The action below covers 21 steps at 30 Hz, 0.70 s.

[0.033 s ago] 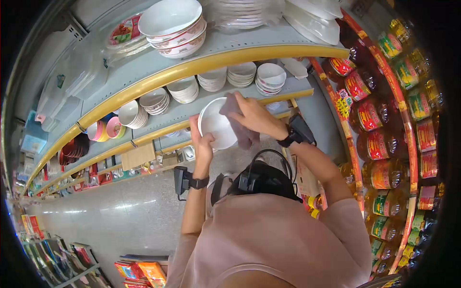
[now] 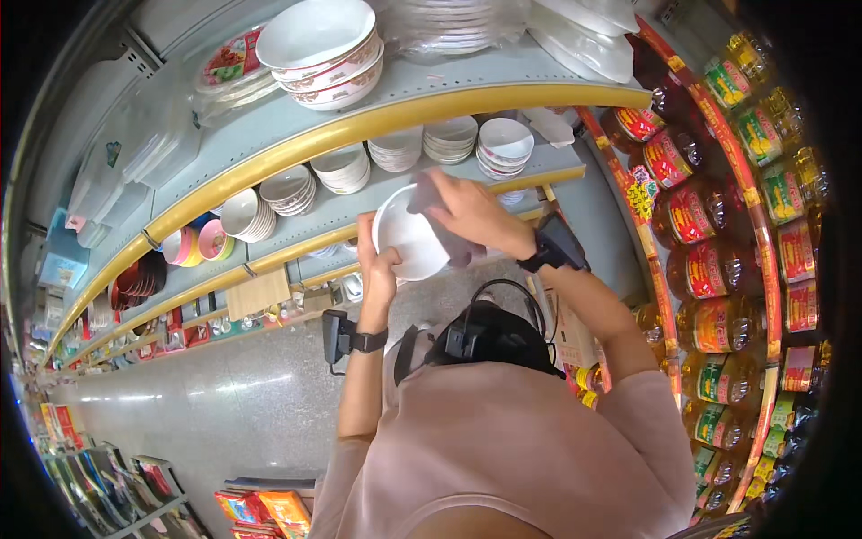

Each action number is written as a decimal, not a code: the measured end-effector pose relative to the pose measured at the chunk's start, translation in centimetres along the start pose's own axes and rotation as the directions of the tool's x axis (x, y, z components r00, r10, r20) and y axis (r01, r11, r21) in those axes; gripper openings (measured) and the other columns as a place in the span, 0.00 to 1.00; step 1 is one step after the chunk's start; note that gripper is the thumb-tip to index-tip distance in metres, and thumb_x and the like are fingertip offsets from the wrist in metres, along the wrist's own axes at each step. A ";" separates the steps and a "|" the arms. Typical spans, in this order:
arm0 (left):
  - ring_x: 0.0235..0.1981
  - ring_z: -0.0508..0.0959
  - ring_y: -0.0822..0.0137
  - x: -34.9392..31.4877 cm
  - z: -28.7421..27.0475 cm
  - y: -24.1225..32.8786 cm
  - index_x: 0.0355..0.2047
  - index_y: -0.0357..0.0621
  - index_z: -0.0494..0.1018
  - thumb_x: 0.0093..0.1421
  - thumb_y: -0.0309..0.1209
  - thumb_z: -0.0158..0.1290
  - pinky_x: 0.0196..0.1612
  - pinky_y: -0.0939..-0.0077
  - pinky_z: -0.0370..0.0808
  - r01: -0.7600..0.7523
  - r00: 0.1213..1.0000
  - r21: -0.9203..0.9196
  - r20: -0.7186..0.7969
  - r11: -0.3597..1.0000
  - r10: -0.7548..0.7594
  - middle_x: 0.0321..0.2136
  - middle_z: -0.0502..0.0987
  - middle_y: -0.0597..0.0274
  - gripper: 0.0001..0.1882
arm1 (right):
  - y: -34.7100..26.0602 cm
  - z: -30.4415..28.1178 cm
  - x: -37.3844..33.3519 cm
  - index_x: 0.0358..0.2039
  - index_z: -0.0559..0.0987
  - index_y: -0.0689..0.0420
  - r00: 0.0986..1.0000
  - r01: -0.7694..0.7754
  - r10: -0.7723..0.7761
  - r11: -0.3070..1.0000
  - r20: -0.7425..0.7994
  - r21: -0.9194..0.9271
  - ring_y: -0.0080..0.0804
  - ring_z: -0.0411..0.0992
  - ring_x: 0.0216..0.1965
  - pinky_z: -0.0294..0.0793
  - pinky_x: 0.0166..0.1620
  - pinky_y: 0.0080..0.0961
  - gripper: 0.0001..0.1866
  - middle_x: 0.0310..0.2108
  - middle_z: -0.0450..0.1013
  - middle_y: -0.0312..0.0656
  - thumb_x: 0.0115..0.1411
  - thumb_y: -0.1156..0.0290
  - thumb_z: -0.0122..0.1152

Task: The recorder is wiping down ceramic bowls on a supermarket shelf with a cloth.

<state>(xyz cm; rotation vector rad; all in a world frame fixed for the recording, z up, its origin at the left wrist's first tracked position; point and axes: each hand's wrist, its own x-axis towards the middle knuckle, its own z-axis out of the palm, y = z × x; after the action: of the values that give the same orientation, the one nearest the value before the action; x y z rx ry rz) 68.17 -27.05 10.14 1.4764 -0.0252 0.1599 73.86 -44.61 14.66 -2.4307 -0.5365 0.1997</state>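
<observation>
A white bowl [image 2: 406,241] is tilted in front of me, its pale inside facing me. My left hand [image 2: 376,268] is closed on its left side, with the thumb over the rim and the fingers round the outside. My right hand [image 2: 480,214] grips a greyish-purple cloth [image 2: 460,249], which lies against the bowl's right rim and covers part of it. The cloth is slightly blurred. Behind the bowl, stacks of white bowls [image 2: 396,147] stand on the lower shelf [image 2: 543,166].
The upper shelf's yellow edge [image 2: 409,112] runs above my hands and carries larger patterned bowls [image 2: 330,85] and wrapped plates [image 2: 449,25]. Oil bottles [image 2: 709,272] line racks on my right. Packets [image 2: 269,508] are at lower left, near the grey floor [image 2: 242,404].
My right hand and the cloth have shifted slightly left along the bowl's rim. The bowl has tilted a little, and my left hand still holds it.
</observation>
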 end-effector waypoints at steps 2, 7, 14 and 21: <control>0.36 0.67 0.65 0.5 0.1 -0.3 0.41 0.39 0.62 0.34 0.26 0.42 0.43 0.77 0.64 0.065 0.987 0.077 0.142 0.995 -0.075 0.32 0.67 0.57 0.27 | 0.3 0.5 1.3 0.39 0.68 0.59 0.798 0.490 -0.571 0.800 -0.192 -0.347 0.46 0.71 0.35 0.70 0.34 0.39 0.12 0.34 0.69 0.46 0.53 0.71 0.50; 0.37 0.68 0.64 0.5 0.8 -0.7 0.44 0.35 0.64 0.36 0.27 0.43 0.46 0.77 0.64 -0.013 1.000 0.133 -0.008 0.991 0.014 0.33 0.69 0.56 0.28 | 0.1 0.7 2.2 0.41 0.70 0.54 0.707 0.605 -0.700 0.674 -0.104 -0.423 0.40 0.72 0.34 0.71 0.34 0.35 0.15 0.33 0.69 0.41 0.50 0.70 0.52; 0.46 0.64 0.61 -0.4 1.7 -0.5 0.48 0.36 0.60 0.40 0.30 0.43 0.54 0.69 0.57 -0.277 0.851 0.002 -0.463 0.961 0.246 0.42 0.64 0.54 0.31 | 1.4 8.2 0.6 0.50 0.64 0.67 0.952 0.229 -0.037 0.743 -0.304 0.629 0.51 0.72 0.36 0.70 0.38 0.39 0.32 0.35 0.73 0.55 0.48 0.62 0.61; 0.52 0.62 0.62 -0.4 -0.5 -1.9 0.54 0.40 0.57 0.42 0.25 0.48 0.56 0.72 0.56 0.031 0.990 -0.123 -0.132 0.992 -0.047 0.48 0.62 0.55 0.34 | 0.0 -0.2 1.4 0.43 0.67 0.60 0.960 0.234 -0.204 0.960 -0.193 0.152 0.46 0.72 0.32 0.71 0.36 0.38 0.21 0.30 0.73 0.52 0.48 0.71 0.58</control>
<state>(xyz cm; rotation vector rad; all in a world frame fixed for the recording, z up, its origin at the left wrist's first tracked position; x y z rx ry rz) 68.00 -26.74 8.17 1.3422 0.1018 0.2225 75.14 -44.15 14.77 -2.1740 -0.6744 -0.0603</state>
